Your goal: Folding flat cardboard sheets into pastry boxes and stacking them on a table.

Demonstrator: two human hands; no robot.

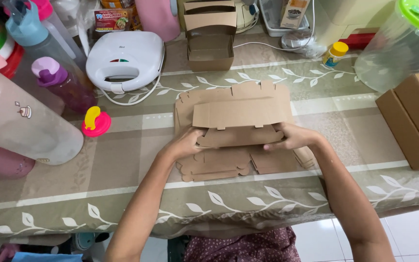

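A flat brown cardboard box blank [241, 114] lies on top of a small stack of the same blanks [219, 165] in the middle of the table. My left hand [186, 143] grips its left side and my right hand [292, 137] grips its right side. Both hands fold a panel of the blank upward, so its long flap stands partly raised. Fingertips on both sides are tucked under the fold.
Folded brown boxes [211, 46] stand stacked at the back. A white sandwich maker [124, 58] sits back left beside several plastic bottles [59, 77] and a pink-yellow lid [96, 122]. A cardboard carton [415, 121] and a clear jar [403, 43] are on the right.
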